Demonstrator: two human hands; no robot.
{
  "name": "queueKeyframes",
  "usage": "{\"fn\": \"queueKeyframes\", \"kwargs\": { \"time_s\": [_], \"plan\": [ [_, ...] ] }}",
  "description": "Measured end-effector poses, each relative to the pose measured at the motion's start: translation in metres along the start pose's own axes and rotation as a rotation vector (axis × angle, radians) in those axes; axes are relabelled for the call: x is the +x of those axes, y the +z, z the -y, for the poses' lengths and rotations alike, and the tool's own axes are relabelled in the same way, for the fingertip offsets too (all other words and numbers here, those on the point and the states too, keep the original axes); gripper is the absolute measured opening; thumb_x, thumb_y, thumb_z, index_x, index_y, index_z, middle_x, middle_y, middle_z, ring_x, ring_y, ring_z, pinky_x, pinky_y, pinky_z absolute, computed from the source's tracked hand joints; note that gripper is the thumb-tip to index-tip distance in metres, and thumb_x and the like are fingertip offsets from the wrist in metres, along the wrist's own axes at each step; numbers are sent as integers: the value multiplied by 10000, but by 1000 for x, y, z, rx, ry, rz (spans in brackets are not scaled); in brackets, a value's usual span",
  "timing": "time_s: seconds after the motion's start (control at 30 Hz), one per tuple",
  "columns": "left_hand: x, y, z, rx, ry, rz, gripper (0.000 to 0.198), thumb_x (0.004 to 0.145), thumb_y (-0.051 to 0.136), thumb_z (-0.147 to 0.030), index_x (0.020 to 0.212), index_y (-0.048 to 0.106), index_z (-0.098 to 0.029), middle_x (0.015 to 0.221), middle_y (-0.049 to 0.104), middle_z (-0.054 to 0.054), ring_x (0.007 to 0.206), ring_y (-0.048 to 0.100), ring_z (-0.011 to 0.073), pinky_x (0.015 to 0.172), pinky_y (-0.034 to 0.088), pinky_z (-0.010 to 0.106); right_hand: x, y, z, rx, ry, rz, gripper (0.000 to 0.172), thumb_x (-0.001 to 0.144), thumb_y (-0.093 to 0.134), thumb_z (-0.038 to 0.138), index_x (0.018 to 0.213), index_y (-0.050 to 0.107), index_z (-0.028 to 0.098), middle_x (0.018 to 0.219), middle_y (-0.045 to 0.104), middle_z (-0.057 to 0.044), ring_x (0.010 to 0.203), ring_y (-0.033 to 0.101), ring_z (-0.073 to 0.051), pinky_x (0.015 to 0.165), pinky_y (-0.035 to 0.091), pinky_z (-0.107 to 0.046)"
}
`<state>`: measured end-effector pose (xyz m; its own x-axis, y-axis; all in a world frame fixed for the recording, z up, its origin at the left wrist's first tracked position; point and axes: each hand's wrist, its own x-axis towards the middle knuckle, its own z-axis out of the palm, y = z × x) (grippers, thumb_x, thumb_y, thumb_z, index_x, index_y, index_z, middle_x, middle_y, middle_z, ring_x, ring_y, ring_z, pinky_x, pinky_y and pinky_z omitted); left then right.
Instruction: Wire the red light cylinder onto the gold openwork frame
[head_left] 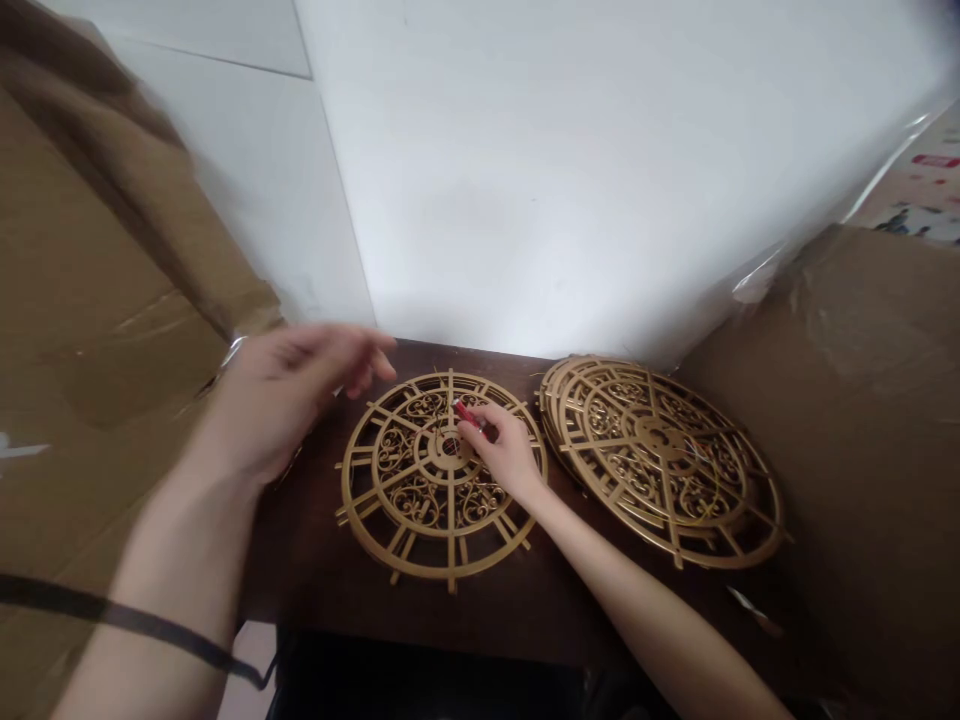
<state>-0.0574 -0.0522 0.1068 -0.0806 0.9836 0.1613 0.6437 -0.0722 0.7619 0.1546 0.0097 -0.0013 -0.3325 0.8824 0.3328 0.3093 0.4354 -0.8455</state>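
A round gold openwork disc with spokes and scrollwork lies flat on the dark table, with more of the same kind showing beneath it. Over its middle, my right hand is closed on a small red tool with a silvery tip; its exact kind is hard to make out. My left hand is raised beyond the disc's left edge, blurred by motion. Its index finger stretches to the right, the other fingers are loosely bent, and nothing shows in them.
A tilted stack of similar gold discs leans at the right. Cardboard flanks the left, and more cardboard the right. A white wall rises behind the dark tabletop. A small pale sliver lies front right.
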Motion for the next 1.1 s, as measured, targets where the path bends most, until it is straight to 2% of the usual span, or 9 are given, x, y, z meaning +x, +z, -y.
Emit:
{"fn": "queueKeyframes", "kwargs": {
  "time_s": [0.13, 0.2, 0.3, 0.5, 0.6, 0.73, 0.87, 1.1],
  "plan": [
    [28, 37, 14, 249, 15, 295, 315, 807, 526, -310, 1001, 702, -135, 962, 707, 77, 855, 626, 185, 792, 463, 302, 1, 2, -10, 152, 50, -53, 253, 853, 531, 376, 932, 674, 183, 871, 621, -43, 722, 566, -148, 615, 432, -250],
    [43, 53, 25, 353, 40, 326, 287, 757, 548, -289, 932, 733, -157, 939, 718, 84, 837, 632, 203, 784, 451, 304, 1, 2, -12, 174, 57, -67, 254, 847, 541, 375, 944, 681, 186, 868, 610, -43, 727, 564, -148, 627, 441, -251],
    [54, 65, 35, 375, 36, 364, 270, 692, 589, -281, 881, 749, -174, 853, 724, 72, 753, 623, 197, 694, 441, 280, 2, 1, -11, 167, 53, -90, 237, 829, 565, 369, 905, 697, 186, 800, 569, -30, 684, 530, -137, 615, 433, -249],
    [49, 73, 38, 207, 86, 400, 266, 705, 605, -357, 812, 751, -162, 699, 691, 40, 641, 571, 156, 586, 400, 230, 2, 1, -9, 171, 30, -110, 160, 775, 623, 325, 755, 677, 176, 681, 466, 7, 623, 473, -118, 583, 408, -247],
    [45, 80, 37, 93, 133, 393, 289, 733, 590, -391, 812, 746, -160, 720, 690, 34, 661, 569, 151, 607, 409, 222, 2, 1, -11, 190, 36, -117, 155, 761, 633, 323, 798, 674, 178, 681, 484, 11, 618, 477, -115, 589, 416, -245],
    [44, 91, 36, 60, 175, 333, 359, 789, 536, -427, 771, 726, -124, 670, 662, 37, 626, 541, 137, 583, 394, 215, 2, 1, -12, 240, 57, -102, 229, 793, 589, 345, 908, 668, 164, 710, 544, 0, 613, 487, -114, 593, 421, -243],
    [40, 102, 36, -3, 196, 260, 318, 803, 534, -376, 792, 715, -115, 722, 683, 46, 666, 570, 141, 627, 413, 213, 2, 1, -12, 285, 70, -87, 233, 805, 576, 341, 924, 659, 159, 746, 602, -17, 646, 534, -126, 626, 445, -252],
    [37, 110, 43, -38, 187, 180, 273, 795, 520, -286, 789, 726, -107, 749, 707, 57, 717, 617, 172, 677, 443, 238, 1, 0, -11, 298, -18, -63, 149, 757, 638, 270, 861, 695, 178, 1012, 627, -72, 897, 610, -167, 673, 504, -235]
  ]
}}
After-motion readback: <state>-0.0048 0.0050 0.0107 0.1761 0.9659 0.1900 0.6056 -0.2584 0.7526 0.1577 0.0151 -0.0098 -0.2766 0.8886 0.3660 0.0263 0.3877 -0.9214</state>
